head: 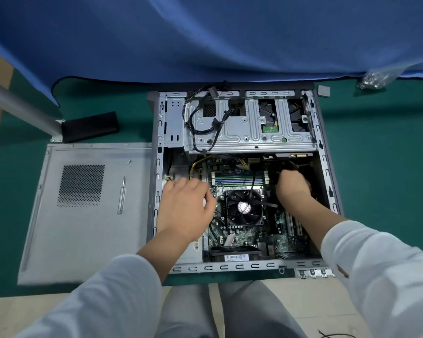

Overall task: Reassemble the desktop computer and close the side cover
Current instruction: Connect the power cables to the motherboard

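On the green surface [376, 167], the case [156, 154] lies on its side, open face up, so both hands can reach straight down into it. Left of the left grip [185, 206], just beside the case, the cover [88, 235] lies flat, inner face up. It's parked there as a tray: the screwdriver [121, 195] and one screw [129, 161] rest on it, within reach and unlikely to roll off. Beyond both grips, the drive cage [249, 132] sits at the far end with a black cable [195, 118] looped loose across it; my guess is that's not plugged in yet.

Between the grips sits the fan [244, 208]; beyond it, the RAM [239, 179].

Left grip rests over the board's left edge, fingers loosely curled, holding nothing I can see; probably bracing. Right grip [293, 185] is buried in the dark corner right of the RAM, fingers curled downward. Can't tell if it's clamped on anything; likely seating a connector or card.

Cover still off, so closing comes last.
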The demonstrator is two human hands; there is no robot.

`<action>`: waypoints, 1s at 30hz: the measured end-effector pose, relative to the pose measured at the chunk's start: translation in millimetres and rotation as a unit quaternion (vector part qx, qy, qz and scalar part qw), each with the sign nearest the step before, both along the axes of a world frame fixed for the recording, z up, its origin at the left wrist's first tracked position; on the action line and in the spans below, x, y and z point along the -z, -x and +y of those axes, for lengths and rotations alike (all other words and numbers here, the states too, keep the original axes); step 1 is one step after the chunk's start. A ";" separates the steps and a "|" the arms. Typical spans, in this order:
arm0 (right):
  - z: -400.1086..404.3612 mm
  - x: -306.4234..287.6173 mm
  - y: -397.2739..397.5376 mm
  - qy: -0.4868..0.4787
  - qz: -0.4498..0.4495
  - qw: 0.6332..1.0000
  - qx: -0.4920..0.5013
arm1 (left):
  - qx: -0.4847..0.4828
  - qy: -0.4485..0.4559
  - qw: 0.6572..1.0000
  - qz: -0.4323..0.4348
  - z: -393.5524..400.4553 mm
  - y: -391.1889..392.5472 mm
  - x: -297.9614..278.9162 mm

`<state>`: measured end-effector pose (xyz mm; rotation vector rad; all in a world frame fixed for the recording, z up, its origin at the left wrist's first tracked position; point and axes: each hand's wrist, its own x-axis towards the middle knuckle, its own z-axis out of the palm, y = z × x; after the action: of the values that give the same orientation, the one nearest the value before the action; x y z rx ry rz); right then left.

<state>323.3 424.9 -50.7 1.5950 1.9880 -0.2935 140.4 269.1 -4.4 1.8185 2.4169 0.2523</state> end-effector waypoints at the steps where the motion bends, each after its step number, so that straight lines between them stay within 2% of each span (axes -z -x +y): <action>1: 0.6 -1.7 0.7 0.005 0.000 1.000 0.000 | -0.002 -0.002 1.000 -0.002 -0.2 0.2 -0.2; 7: -4.2 -19.9 -4.2 0.056 0.058 0.994 0.076 | -0.003 0.017 1.000 -0.004 -0.5 1.0 1.2; 11: -28.9 -36.1 -8.0 -0.014 0.135 0.990 -0.039 | 0.001 0.027 1.000 -0.002 -0.9 1.4 1.1; 13: -42.0 -44.6 -6.0 0.028 0.220 0.975 -0.012 | 0.002 0.029 1.000 -0.007 -1.2 1.5 0.9; 15: -48.2 -47.7 -3.5 0.099 0.254 0.962 0.020 | 0.002 0.030 0.999 -0.009 -2.0 1.1 0.2; 17: -49.6 -50.2 -0.6 0.114 0.251 0.961 -0.017 | 0.003 0.031 0.999 -0.008 -2.3 0.8 -0.4; 21: -53.7 -47.5 7.4 0.085 0.259 0.958 -0.086 | -0.001 0.027 1.000 -0.004 -2.1 0.2 -1.3; 25: -63.0 -46.6 10.3 0.087 0.218 0.960 -0.151 | -0.003 0.026 1.000 -0.001 -2.0 0.1 -0.3; 30: -62.7 -55.6 -16.4 0.135 0.184 0.958 -0.175 | -0.005 0.020 1.000 -0.002 -1.3 0.4 1.9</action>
<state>339.7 362.2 4.9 1.0503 2.3409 -0.7285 140.0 267.8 -6.3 1.7882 2.4101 0.2059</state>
